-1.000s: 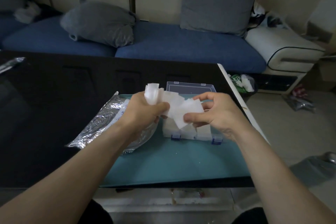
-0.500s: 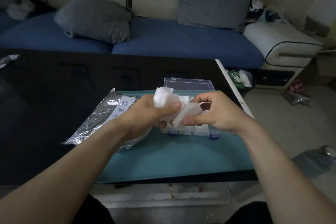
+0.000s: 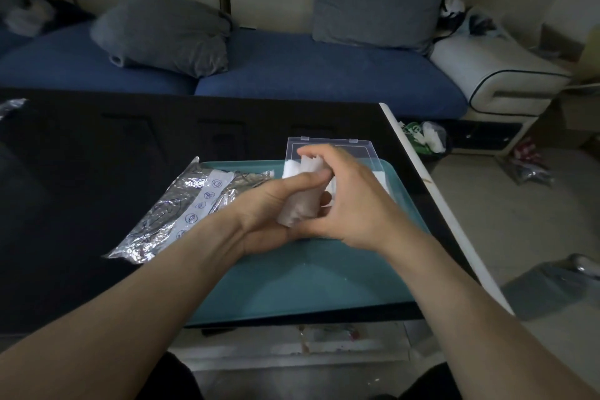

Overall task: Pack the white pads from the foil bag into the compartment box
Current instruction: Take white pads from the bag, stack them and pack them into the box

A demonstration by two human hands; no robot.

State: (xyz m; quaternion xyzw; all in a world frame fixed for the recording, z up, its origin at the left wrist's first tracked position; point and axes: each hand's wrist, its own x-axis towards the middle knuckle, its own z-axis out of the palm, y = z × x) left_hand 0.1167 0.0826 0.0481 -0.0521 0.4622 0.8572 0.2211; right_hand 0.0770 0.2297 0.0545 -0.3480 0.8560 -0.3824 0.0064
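Left hand [image 3: 276, 204] thumb pointing to 3 o'clock, fingers curled, right hand [image 3: 354, 201] cupped against it, forearms converging toward 12 o'clock

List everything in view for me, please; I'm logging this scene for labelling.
white pads: one bunch, white, held between both hands
compartment box: one, clear, lid open, far end of tray
foil bag: one, silver, left of tray
tray: one, teal, on table
table: one, black
cushions: two, grey, on blue sofa
left hand: grips pads
right hand: grips pads
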